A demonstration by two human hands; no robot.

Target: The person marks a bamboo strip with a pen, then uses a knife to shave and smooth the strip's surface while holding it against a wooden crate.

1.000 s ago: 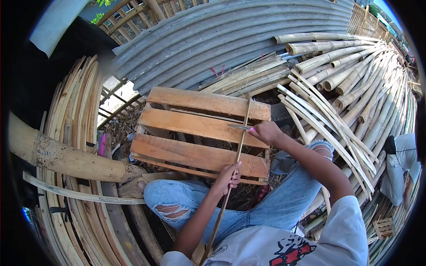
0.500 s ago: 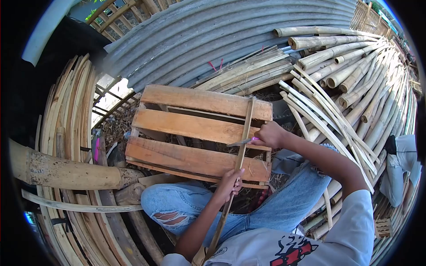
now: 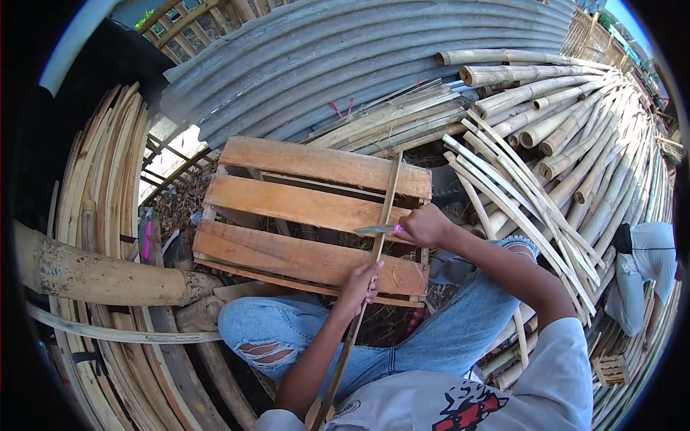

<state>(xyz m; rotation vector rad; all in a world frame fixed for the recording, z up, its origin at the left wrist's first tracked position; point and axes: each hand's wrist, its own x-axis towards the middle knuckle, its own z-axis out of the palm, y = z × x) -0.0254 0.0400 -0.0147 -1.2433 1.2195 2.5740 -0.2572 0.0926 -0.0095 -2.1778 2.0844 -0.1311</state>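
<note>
A long, thin, flat bamboo strip [image 3: 389, 190], pale tan and straight-edged, is laid across a wooden pallet [image 3: 287, 203] at the middle of the view, running from 12 o'clock on the pallet's far plank down to 6 o'clock past the person's lap. Its lower part is gripped by the left hand [image 3: 359, 284], whose fingers are closed fully around it just at the pallet's near edge. A knife [image 3: 374, 230] with a narrow grey metal blade and a pink handle is clasped tight in the right hand [image 3: 425, 225], just at 3 o'clock of the strip; the blade is held flat and crosswise, its tip pointing to 9 o'clock, and it lies over the strip above the middle plank. The pallet is made of rough, orange-brown sawn boards with gaps between them. Torn, faded blue jeans [image 3: 273, 330] are seen at 6 o'clock. A ribbed grey corrugated sheet [image 3: 359, 65] is curved across 12 o'clock. Round, jointed bamboo poles [image 3: 546, 129] are heaped at 2 o'clock, and flat split slats [image 3: 108, 187] are stacked at 9 o'clock, with a thick, mottled bamboo trunk [image 3: 108, 276] laid over them. One strip, one knife, one trunk and three top planks are counted; the poles and slats are too many to count. One other person [image 3: 640, 266] is seen at 4 o'clock.
</note>
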